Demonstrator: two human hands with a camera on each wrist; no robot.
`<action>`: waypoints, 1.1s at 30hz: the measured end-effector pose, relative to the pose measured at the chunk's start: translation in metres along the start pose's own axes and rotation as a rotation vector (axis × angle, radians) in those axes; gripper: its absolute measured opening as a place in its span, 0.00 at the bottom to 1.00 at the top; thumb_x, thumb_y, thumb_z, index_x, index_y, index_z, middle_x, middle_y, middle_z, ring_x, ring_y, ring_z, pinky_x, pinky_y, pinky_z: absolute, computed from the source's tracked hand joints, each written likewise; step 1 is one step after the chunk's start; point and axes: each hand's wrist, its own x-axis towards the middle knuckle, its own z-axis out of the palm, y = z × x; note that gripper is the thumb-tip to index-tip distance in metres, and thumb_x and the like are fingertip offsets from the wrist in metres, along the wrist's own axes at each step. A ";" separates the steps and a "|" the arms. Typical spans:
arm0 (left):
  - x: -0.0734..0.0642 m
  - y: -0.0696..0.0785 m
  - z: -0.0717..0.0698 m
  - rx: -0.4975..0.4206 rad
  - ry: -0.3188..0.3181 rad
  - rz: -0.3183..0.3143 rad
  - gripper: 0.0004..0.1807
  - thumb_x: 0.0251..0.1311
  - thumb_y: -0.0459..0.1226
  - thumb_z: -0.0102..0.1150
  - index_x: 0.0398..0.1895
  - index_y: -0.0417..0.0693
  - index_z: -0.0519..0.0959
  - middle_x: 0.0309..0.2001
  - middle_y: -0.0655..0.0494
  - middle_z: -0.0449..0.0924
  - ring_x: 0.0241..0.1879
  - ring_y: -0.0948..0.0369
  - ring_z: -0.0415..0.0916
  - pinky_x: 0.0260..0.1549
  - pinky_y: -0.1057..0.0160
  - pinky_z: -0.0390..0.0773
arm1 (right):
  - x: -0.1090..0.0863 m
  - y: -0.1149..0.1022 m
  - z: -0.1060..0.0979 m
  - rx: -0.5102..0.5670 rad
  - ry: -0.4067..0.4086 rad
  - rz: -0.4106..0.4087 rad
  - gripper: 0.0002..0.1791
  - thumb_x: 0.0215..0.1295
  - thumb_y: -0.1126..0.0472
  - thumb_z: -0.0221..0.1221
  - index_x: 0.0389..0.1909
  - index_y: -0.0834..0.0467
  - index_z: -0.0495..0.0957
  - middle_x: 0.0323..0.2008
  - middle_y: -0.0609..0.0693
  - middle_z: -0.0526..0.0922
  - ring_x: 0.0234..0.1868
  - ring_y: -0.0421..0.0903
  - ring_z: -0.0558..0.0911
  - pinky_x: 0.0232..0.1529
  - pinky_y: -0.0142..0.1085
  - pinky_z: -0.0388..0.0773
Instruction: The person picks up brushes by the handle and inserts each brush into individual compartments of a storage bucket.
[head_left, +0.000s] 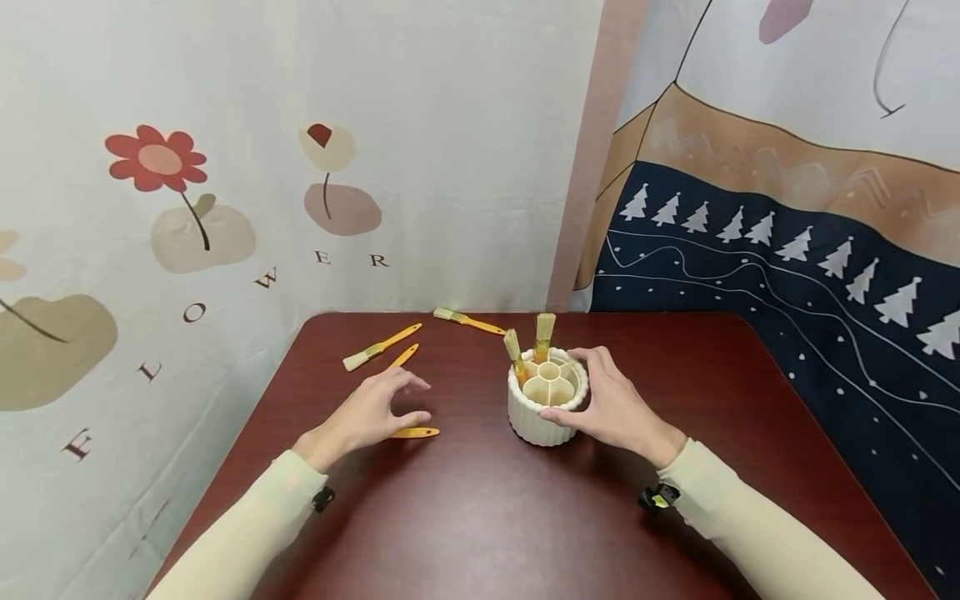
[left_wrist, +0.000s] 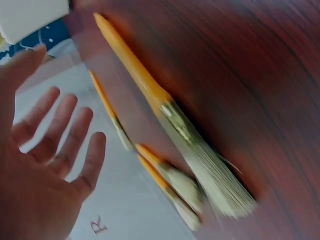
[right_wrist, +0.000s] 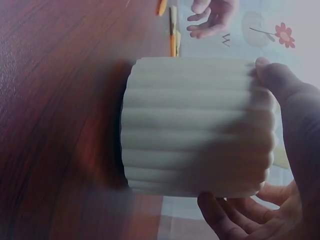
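A round white ribbed brush holder [head_left: 542, 425] with petal-shaped compartments stands upright on the table. Two flat paintbrushes [head_left: 545, 333] stand in its compartments, bristles up. My right hand [head_left: 618, 408] grips the holder at its right side, thumb at the near rim and fingers round the far side, also seen in the right wrist view. To the left, my left hand [head_left: 371, 410] hovers with fingers spread and nothing between them. Beneath it lies a paintbrush [head_left: 416, 432], partly hidden in the head view; the left wrist view shows its yellow handle [left_wrist: 135, 65] and pale bristles.
More yellow-handled brushes lie beyond the left hand: one [head_left: 382, 346] at the far left, another [head_left: 406, 356] partly covered by the hand, and one [head_left: 470, 320] near the back edge. The dark red table [head_left: 480, 517] meets printed cloth [head_left: 465, 167] behind.
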 end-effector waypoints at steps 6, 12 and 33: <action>-0.016 -0.023 -0.010 0.102 -0.044 0.005 0.27 0.66 0.48 0.88 0.64 0.53 0.90 0.60 0.56 0.91 0.59 0.53 0.89 0.61 0.43 0.91 | 0.001 -0.007 0.002 -0.014 0.012 0.005 0.65 0.59 0.23 0.82 0.83 0.59 0.67 0.70 0.57 0.76 0.71 0.56 0.84 0.72 0.58 0.89; -0.029 -0.044 -0.016 0.150 -0.086 0.001 0.26 0.63 0.51 0.90 0.61 0.58 0.92 0.54 0.62 0.91 0.55 0.58 0.88 0.57 0.48 0.91 | 0.000 -0.010 0.003 -0.038 0.049 0.010 0.64 0.59 0.26 0.84 0.82 0.61 0.68 0.68 0.58 0.77 0.68 0.57 0.85 0.70 0.57 0.90; -0.047 -0.067 -0.018 0.223 -0.074 0.021 0.10 0.64 0.48 0.89 0.43 0.71 0.94 0.43 0.76 0.89 0.44 0.66 0.79 0.45 0.59 0.84 | -0.009 -0.018 0.014 -0.069 0.107 0.064 0.64 0.59 0.25 0.83 0.79 0.65 0.69 0.64 0.61 0.76 0.63 0.57 0.83 0.65 0.54 0.91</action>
